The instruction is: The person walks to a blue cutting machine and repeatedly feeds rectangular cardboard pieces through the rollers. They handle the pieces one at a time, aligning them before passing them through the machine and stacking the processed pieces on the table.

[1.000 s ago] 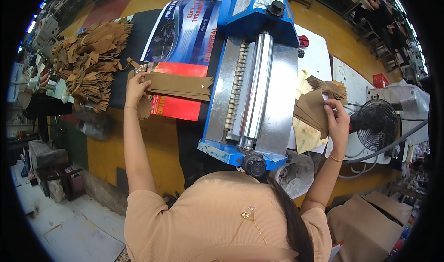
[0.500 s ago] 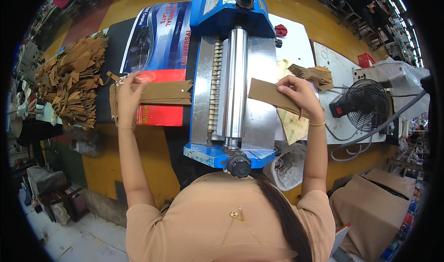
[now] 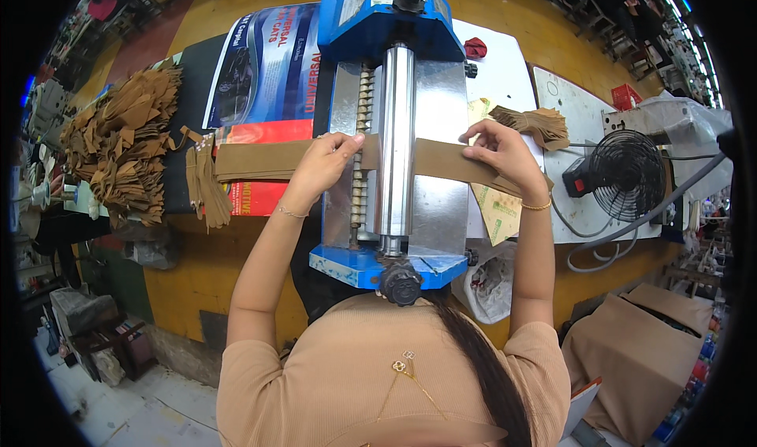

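Note:
A blue machine [image 3: 371,261] with a long steel roller [image 3: 396,131] stands in front of me on the yellow table. A brown flat strip [image 3: 445,163] lies across its metal bed and reaches the roller from the right. My right hand [image 3: 501,151] pinches this strip on the right of the roller. My left hand [image 3: 323,167] grips a brown strip end right at the roller's left side, over more brown strips [image 3: 252,160] that stretch out to the left. Whether both hands hold one piece I cannot tell.
A heap of folded brown pieces [image 3: 118,147] lies at the far left, and a smaller stack [image 3: 536,123] sits right of the machine. A printed poster [image 3: 264,68] covers the table's left. A black fan [image 3: 627,175] with cables stands at right, and brown boxes [image 3: 639,352] at lower right.
My right hand carried a brown piece from the right stack leftward onto the machine bed. My left hand left the strips on the left and moved right to the roller.

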